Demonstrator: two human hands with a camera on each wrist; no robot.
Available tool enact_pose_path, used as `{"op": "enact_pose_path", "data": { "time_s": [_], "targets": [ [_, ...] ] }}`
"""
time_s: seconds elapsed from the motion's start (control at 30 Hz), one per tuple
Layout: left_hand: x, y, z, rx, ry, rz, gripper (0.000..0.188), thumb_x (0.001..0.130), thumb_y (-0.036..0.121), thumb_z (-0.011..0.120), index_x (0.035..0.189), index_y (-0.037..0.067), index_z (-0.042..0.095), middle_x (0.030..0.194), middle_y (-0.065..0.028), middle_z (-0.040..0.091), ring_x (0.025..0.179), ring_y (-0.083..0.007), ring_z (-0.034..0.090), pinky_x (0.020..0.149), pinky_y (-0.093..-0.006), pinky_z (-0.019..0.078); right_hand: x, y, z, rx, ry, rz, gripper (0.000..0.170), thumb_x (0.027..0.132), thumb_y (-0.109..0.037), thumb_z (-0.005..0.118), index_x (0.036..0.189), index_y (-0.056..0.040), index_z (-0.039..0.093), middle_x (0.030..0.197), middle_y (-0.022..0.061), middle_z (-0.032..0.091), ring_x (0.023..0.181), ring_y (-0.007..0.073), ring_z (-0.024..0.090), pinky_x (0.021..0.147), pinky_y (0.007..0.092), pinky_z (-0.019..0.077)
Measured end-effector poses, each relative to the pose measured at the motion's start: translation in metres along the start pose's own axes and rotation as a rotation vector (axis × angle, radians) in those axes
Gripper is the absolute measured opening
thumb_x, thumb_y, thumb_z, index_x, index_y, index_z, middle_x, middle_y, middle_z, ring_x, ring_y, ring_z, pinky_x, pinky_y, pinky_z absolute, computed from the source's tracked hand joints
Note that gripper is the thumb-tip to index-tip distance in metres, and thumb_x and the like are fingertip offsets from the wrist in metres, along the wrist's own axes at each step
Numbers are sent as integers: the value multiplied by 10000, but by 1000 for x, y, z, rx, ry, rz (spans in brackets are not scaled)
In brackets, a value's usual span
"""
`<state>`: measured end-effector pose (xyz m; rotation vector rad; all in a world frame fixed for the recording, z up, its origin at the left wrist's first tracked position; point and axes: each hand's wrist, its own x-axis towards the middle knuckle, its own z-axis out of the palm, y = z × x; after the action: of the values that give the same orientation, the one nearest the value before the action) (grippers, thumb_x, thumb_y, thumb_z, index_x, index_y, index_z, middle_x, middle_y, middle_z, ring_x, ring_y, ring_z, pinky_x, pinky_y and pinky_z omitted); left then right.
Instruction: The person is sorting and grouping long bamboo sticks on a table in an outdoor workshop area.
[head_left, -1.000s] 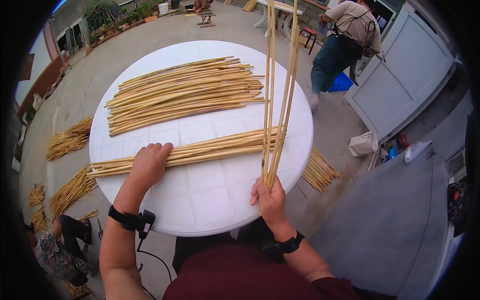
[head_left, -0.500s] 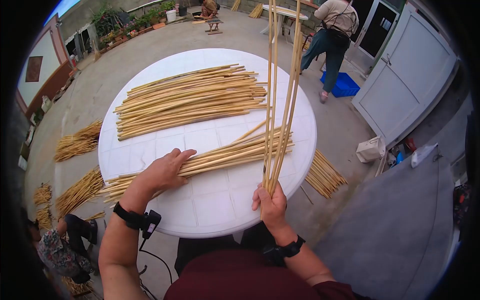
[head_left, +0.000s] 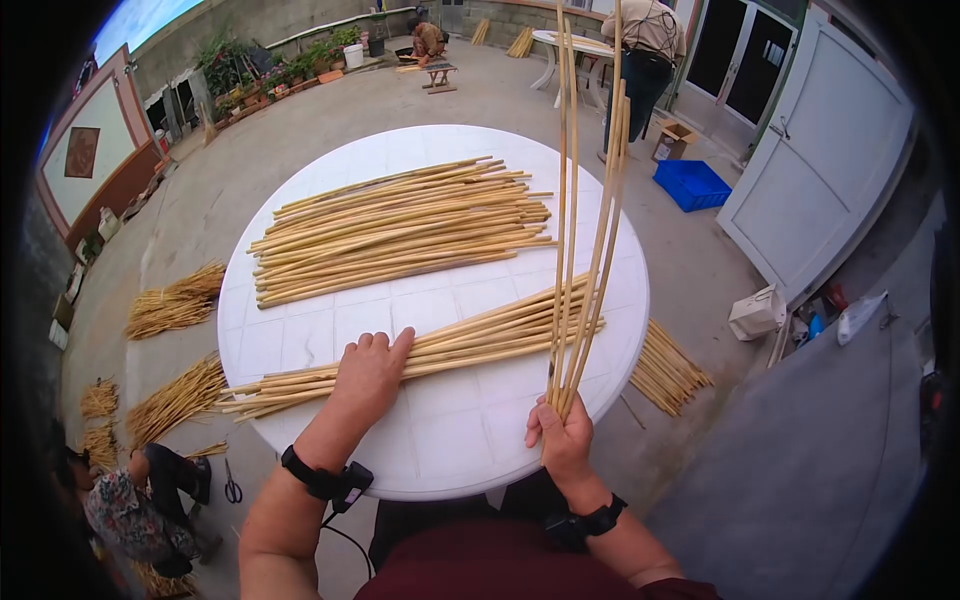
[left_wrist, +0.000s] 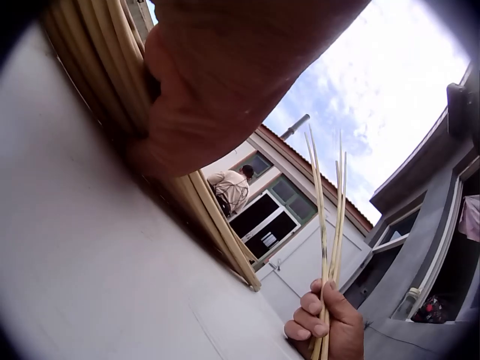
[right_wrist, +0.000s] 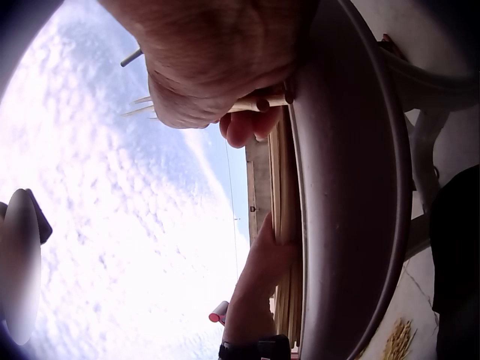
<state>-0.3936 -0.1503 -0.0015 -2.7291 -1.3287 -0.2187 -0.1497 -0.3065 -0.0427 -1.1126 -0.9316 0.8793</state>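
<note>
My left hand (head_left: 368, 378) lies across the near bundle of thin tan sticks (head_left: 480, 335), its fingers bent over the far side. The sticks run along the round white table (head_left: 430, 455), their left ends fanned out past its edge. In my right hand (head_left: 566, 438), at the table's front right, several long sticks (head_left: 592, 290) are gripped near their lower ends and stand upright, spreading slightly at the top. The left wrist view shows the right fingers (left_wrist: 309, 319) wrapped round them. A wider row of sticks (head_left: 400, 228) lies farther back on the table.
More stick bundles (head_left: 178, 300) lie on the ground to the left, and another (head_left: 672, 370) shows beyond the table's right edge. A seated person (head_left: 135, 510) is at lower left, with scissors (head_left: 232, 485) nearby. A blue crate (head_left: 692, 185) sits by the white door (head_left: 815, 150).
The left hand's spread thumb and fingers have drawn in over the near bundle, whose left ends have fanned apart. The right hand keeps its upright sticks. A person behind has moved toward the far table.
</note>
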Motion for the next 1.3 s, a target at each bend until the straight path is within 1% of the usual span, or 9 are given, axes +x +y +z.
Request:
{"op": "enact_pose_path", "data": {
  "time_s": [0.2, 0.3, 0.4, 0.53, 0.63, 1.03, 1.13, 1.17, 1.3],
  "targets": [
    [17, -3, 2, -39, -39, -14, 413, 804, -8, 591, 1198, 103, 532, 871, -134, 648, 837, -363, 643, 716, -464, 491, -4, -6, 4, 186, 121, -40, 78, 1003, -68, 486, 1043, -1, 482, 709, 66, 579, 528, 112, 528, 526, 248, 459],
    [13, -9, -5, -183, -97, 15, 450, 813, -9, 569, 1242, 122, 529, 899, -120, 670, 890, -376, 657, 752, -475, 501, -4, -6, 4, 249, 130, -68, 80, 1020, -88, 472, 1048, -13, 462, 692, 64, 561, 514, 113, 508, 511, 245, 447],
    [15, 1, -46, -313, -539, -100, 553, 774, 56, 675, 1301, 138, 528, 999, -161, 678, 963, -398, 647, 812, -461, 522, -4, -5, 3, 252, 116, -100, 96, 1036, -116, 471, 1058, -24, 454, 685, 65, 553, 514, 112, 504, 506, 243, 443],
    [21, -21, -32, -400, -464, -30, 654, 727, 216, 833, 1321, 125, 575, 1181, -175, 576, 1116, -350, 589, 958, -424, 489, -3, 0, 1, 228, 98, -114, 145, 1057, -175, 482, 1089, -38, 449, 704, 65, 557, 525, 110, 508, 509, 242, 443],
    [26, -32, -21, -325, -291, -75, 551, 750, 234, 830, 1257, 108, 653, 1117, -155, 583, 1105, -354, 558, 963, -401, 482, -6, -1, 1, 231, 95, -87, 164, 1061, -195, 484, 1110, -42, 451, 731, 63, 563, 528, 107, 508, 517, 242, 450],
    [23, -44, -7, -303, -150, -89, 797, 740, 367, 846, 1405, 65, 529, 1189, -184, 595, 1153, -367, 548, 987, -428, 469, -1, 0, -1, 222, 76, -109, 200, 1056, -229, 504, 1114, -45, 453, 745, 67, 571, 527, 109, 510, 520, 247, 461],
    [11, -16, -11, -201, -89, -38, 842, 730, 309, 840, 1446, 69, 468, 1199, -195, 580, 1144, -376, 542, 989, -434, 473, 0, 1, -2, 233, 71, -106, 199, 1055, -224, 506, 1117, -42, 453, 749, 70, 577, 529, 110, 513, 520, 249, 464],
    [10, -13, -11, -214, -91, -19, 782, 735, 155, 781, 1438, 69, 450, 1177, -202, 575, 1107, -380, 545, 964, -451, 486, 0, 1, -2, 248, 68, -103, 200, 1055, -222, 507, 1119, -40, 453, 750, 71, 578, 530, 110, 514, 520, 249, 465],
    [14, -2, -2, -139, -114, -47, 619, 734, -5, 660, 1328, 57, 500, 1116, -196, 593, 1063, -397, 559, 896, -477, 499, 0, -1, -1, 255, 63, -70, 203, 1057, -216, 501, 1127, -31, 456, 764, 73, 583, 536, 110, 520, 522, 250, 471]
  ]
}}
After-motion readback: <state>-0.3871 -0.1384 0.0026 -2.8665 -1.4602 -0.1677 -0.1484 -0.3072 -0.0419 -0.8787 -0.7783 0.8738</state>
